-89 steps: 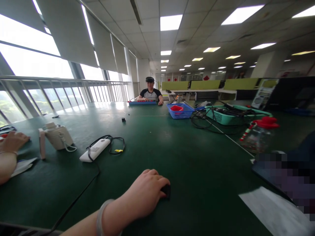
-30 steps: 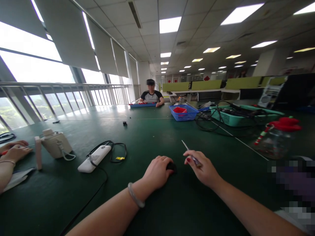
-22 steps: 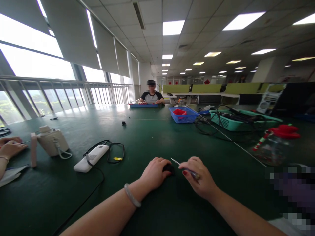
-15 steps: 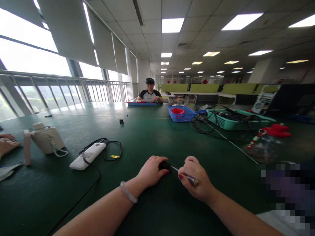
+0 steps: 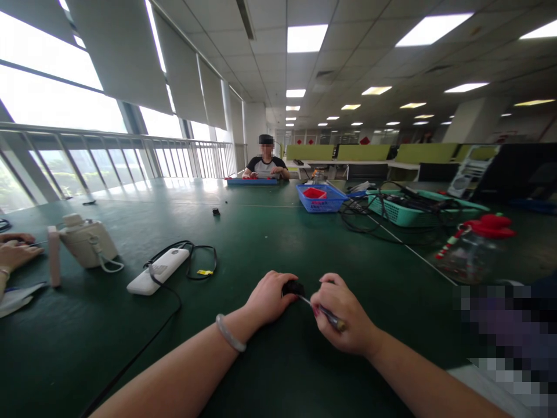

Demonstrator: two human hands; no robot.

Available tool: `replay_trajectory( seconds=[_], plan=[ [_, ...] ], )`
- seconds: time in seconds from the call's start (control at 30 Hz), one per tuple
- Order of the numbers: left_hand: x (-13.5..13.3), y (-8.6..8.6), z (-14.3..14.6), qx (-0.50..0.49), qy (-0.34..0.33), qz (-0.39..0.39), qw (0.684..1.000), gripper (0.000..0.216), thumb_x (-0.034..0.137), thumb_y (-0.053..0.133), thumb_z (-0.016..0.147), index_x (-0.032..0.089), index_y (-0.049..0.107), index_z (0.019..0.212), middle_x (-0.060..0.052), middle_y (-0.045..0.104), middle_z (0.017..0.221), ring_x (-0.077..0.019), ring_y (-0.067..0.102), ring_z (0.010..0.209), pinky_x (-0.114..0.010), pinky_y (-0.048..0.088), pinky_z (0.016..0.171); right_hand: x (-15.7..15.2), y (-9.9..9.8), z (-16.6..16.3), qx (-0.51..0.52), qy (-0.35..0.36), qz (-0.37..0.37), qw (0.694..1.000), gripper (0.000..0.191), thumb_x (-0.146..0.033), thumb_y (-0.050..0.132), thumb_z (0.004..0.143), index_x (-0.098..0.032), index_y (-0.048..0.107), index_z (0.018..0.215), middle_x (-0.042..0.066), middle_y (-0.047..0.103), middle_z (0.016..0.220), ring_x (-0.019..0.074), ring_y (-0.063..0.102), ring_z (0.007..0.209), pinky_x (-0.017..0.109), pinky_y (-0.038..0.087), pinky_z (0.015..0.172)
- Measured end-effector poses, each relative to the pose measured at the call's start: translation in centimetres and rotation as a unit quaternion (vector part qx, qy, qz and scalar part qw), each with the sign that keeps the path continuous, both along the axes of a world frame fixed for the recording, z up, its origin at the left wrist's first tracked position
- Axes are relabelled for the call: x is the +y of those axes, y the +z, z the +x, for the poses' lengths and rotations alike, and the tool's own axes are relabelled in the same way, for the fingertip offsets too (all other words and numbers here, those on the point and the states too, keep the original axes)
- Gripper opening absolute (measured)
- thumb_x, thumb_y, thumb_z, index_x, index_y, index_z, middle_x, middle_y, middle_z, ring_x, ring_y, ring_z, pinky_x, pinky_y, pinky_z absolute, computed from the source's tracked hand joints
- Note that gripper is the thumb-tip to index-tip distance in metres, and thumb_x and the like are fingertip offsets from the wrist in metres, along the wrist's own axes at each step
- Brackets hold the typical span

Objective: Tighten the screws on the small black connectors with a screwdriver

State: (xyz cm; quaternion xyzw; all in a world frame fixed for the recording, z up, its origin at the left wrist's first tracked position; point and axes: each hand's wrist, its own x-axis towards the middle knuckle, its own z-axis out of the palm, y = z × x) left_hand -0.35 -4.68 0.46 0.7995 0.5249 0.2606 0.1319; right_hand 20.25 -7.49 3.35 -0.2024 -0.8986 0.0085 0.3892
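My left hand [image 5: 266, 297] is curled over a small black object [image 5: 293, 287] resting on the green table [image 5: 304, 244], holding it in place. My right hand [image 5: 342, 316] is closed around a thin screwdriver [image 5: 324, 312] with a purple handle. Its metal tip points left and touches the black object. A pale bangle [image 5: 228, 333] sits on my left wrist. Most of the black object is hidden under my fingers.
A white power bank [image 5: 159, 270] with a black cable lies to the left, beside a cream device [image 5: 89, 242]. Another person's hand [image 5: 15, 251] rests at the far left. A blue basket [image 5: 322, 198], a teal basket [image 5: 413, 210], a red-lidded jar [image 5: 472, 247]; a person [image 5: 266, 162] sits far off.
My right hand came into view with the screwdriver, then swung its tip down and left until it met the black object under my left hand. My left hand stayed on the object.
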Motion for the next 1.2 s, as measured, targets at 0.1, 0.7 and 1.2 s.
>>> replay_trajectory(
  seconds=[0.1, 0.7, 1.2],
  plan=[
    [0.1, -0.1, 0.0, -0.002, 0.006, 0.000, 1.000, 0.043, 0.031, 0.068, 0.079, 0.026, 0.063, 0.121, -0.005, 0.068, 0.111, -0.0244, 0.057, 0.109, -0.037, 0.044, 0.098, -0.1, 0.0, 0.0, -0.007, -0.009, 0.012, 1.000, 0.008, -0.014, 0.049, 0.079, -0.021, 0.050, 0.080, -0.003, 0.051, 0.067, 0.0132, 0.047, 0.062, 0.040, 0.037, 0.089],
    [0.4, -0.2, -0.1, 0.009, -0.016, 0.014, 1.000, 0.040, 0.026, 0.066, 0.079, 0.027, 0.062, 0.119, -0.003, 0.068, 0.110, -0.0238, 0.058, 0.107, -0.036, 0.045, 0.096, -0.8, -0.3, -1.2, -0.183, -0.016, 0.076, 0.980, 0.011, -0.018, 0.052, 0.085, -0.020, 0.059, 0.077, -0.002, 0.059, 0.068, 0.0133, 0.049, 0.065, 0.043, 0.030, 0.103],
    [0.1, 0.2, -0.1, 0.005, -0.007, 0.000, 1.000, 0.040, 0.026, 0.066, 0.080, 0.025, 0.061, 0.119, -0.004, 0.067, 0.108, -0.0235, 0.058, 0.107, -0.035, 0.045, 0.095, -0.6, 0.1, -0.6, -0.152, -0.031, 0.100, 0.983, 0.014, -0.016, 0.048, 0.088, -0.020, 0.058, 0.078, -0.002, 0.056, 0.066, 0.0132, 0.048, 0.063, 0.045, 0.033, 0.100]
  ],
)
